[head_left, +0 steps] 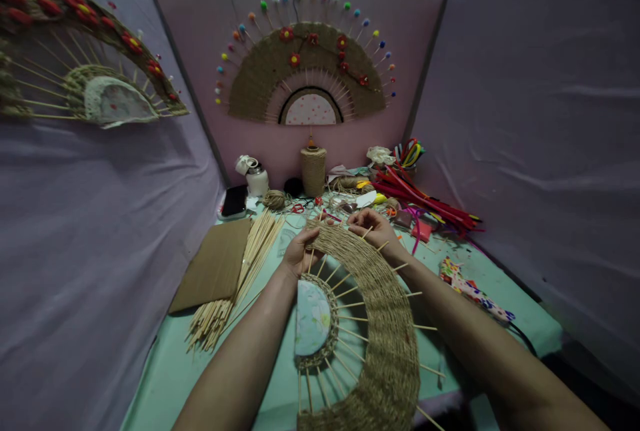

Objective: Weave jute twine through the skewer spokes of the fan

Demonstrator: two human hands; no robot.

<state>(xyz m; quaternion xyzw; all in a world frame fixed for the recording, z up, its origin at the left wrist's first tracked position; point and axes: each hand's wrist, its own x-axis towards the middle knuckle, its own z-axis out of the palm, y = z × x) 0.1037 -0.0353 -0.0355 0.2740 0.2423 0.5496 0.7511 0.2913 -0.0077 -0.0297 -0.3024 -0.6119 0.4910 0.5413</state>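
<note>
The left hand (pixel 301 252) has its thumb and fingers closed on the top end of a twine fan (pixel 393 297), which is over the green table (pixel 160 391), right in front of the person. The fan's round side points right, and a pale blue cloth half-circle (pixel 313 319) sits in its middle. The right hand (pixel 371 223) is at the fan's upper edge, fingers curled in close — I can't quite tell if they pinch anything. Thin sticks (pixel 257 254) lie left, beside brown cardboard (pixel 215 264).
</note>
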